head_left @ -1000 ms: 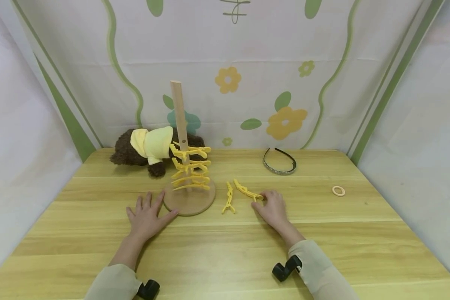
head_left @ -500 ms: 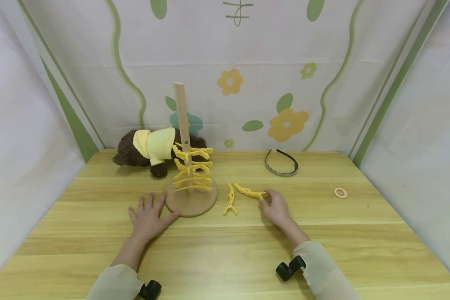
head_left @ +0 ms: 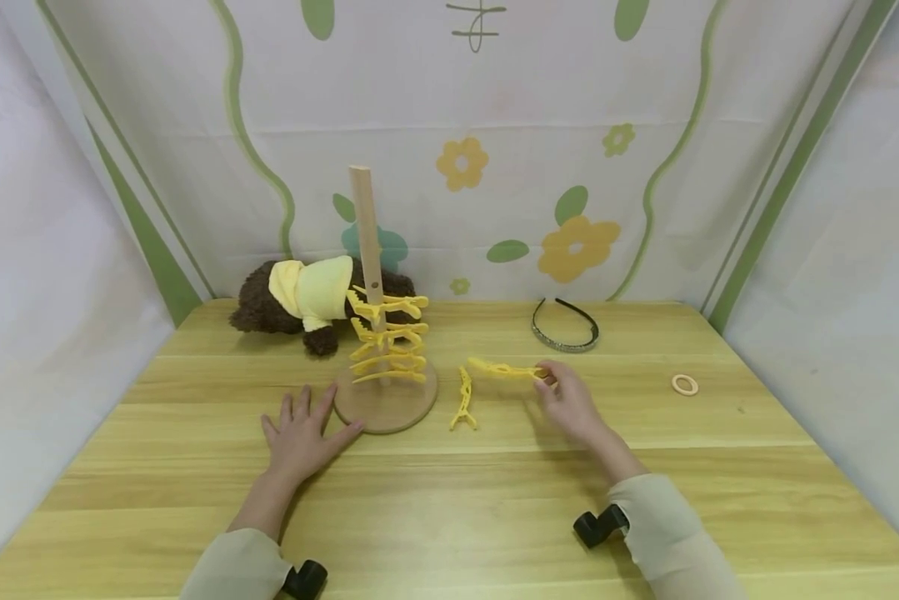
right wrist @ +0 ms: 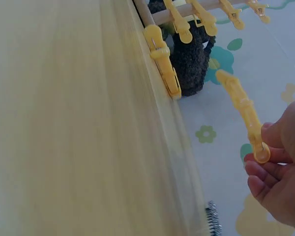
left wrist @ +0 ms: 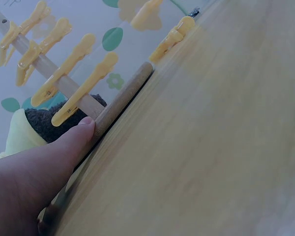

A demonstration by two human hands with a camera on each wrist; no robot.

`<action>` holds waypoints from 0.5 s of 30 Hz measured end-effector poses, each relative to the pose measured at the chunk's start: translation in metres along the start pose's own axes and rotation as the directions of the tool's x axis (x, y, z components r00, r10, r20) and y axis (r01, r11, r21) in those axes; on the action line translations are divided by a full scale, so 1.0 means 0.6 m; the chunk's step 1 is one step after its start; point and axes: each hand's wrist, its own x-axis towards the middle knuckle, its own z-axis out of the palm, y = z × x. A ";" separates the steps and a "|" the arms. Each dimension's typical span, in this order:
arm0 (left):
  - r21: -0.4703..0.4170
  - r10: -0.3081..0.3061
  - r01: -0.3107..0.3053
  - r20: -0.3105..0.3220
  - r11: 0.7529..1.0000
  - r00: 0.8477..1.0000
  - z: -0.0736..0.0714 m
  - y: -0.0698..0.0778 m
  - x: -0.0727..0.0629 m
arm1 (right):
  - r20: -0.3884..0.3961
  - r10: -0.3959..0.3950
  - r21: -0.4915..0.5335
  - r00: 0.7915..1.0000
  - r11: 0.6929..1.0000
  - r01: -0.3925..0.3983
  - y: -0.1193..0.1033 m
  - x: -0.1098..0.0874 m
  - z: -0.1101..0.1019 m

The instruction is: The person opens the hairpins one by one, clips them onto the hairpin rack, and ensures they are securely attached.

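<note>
My right hand (head_left: 571, 406) pinches the handle end of a yellow hair clip (head_left: 505, 369), held above the table with its long end pointing left. In the right wrist view the thumb and fingers grip that hair clip (right wrist: 243, 110). A second yellow hair clip (head_left: 464, 400) lies on the table between the held one and a wooden stand. Several yellow clips (head_left: 389, 335) are clamped one above another on the stand's upright post (head_left: 367, 225). My left hand (head_left: 299, 444) lies with spread fingers at the left edge of the round base (head_left: 382, 410); its thumb (left wrist: 83, 130) touches the rim.
Behind the stand a dark brown plush toy (head_left: 257, 300) in a yellow top lies on its side. A glittery headband (head_left: 565, 343) rests at the back right, and a small pale ring (head_left: 685, 385) lies farther right. A printed cloth backdrop rises behind the table.
The right hand has lifted its hair clip off the table and moved slightly right and back; the clip now points nearly level leftward. My left hand stays at the base.
</note>
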 end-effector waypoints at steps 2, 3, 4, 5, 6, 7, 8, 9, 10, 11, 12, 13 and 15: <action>0.002 0.001 -0.001 -0.001 1.000 1.000 0.000 0.000 0.000 | -0.002 -0.017 -0.004 1.000 1.000 0.017 -0.002 0.003 -0.007; 0.003 0.002 -0.002 -0.001 1.000 1.000 0.001 -0.001 0.000 | -0.003 -0.018 -0.002 1.000 1.000 0.018 -0.003 0.005 -0.011; 0.002 0.002 -0.002 0.000 1.000 1.000 0.001 0.000 0.000 | -0.005 -0.022 0.003 1.000 1.000 0.022 -0.005 0.006 -0.015; 0.002 0.002 -0.002 0.000 1.000 1.000 0.001 -0.001 0.000 | -0.010 -0.025 0.003 1.000 1.000 0.025 -0.006 0.009 -0.019; 0.002 0.002 -0.002 0.000 1.000 1.000 0.002 -0.001 0.000 | -0.017 -0.030 0.004 0.999 1.000 0.030 -0.008 0.011 -0.023; 0.000 0.002 -0.002 0.000 1.000 1.000 0.003 -0.001 0.000 | -0.025 -0.034 0.005 0.999 0.999 0.034 -0.010 0.014 -0.027; -0.002 0.003 -0.003 0.000 1.000 1.000 0.003 -0.001 0.001 | -0.034 -0.038 0.009 0.999 0.999 0.038 -0.012 0.017 -0.031; -0.002 0.001 -0.001 -0.001 1.000 1.000 0.004 -0.001 0.001 | -0.046 -0.044 0.011 0.998 0.999 0.044 -0.015 0.020 -0.034; -0.003 0.001 -0.001 -0.001 1.000 1.000 0.005 -0.002 0.001 | -0.057 -0.054 0.011 0.997 0.998 0.054 -0.017 0.025 -0.038; -0.005 0.001 -0.001 -0.003 1.000 1.000 0.005 -0.002 0.001 | -0.069 -0.066 0.012 0.995 0.998 0.067 -0.020 0.030 -0.042; -0.004 0.001 -0.001 -0.004 1.000 1.000 0.006 -0.002 0.001 | -0.083 -0.079 0.015 0.993 0.997 0.081 -0.023 0.035 -0.045; -0.004 0.000 0.000 -0.005 1.000 1.000 0.006 -0.003 0.001 | -0.095 -0.095 0.017 0.991 0.995 0.097 -0.027 0.041 -0.049; -0.002 -0.001 0.001 -0.004 1.000 1.000 0.006 -0.004 0.001 | -0.121 -0.124 0.031 0.985 0.991 0.129 -0.038 0.053 -0.054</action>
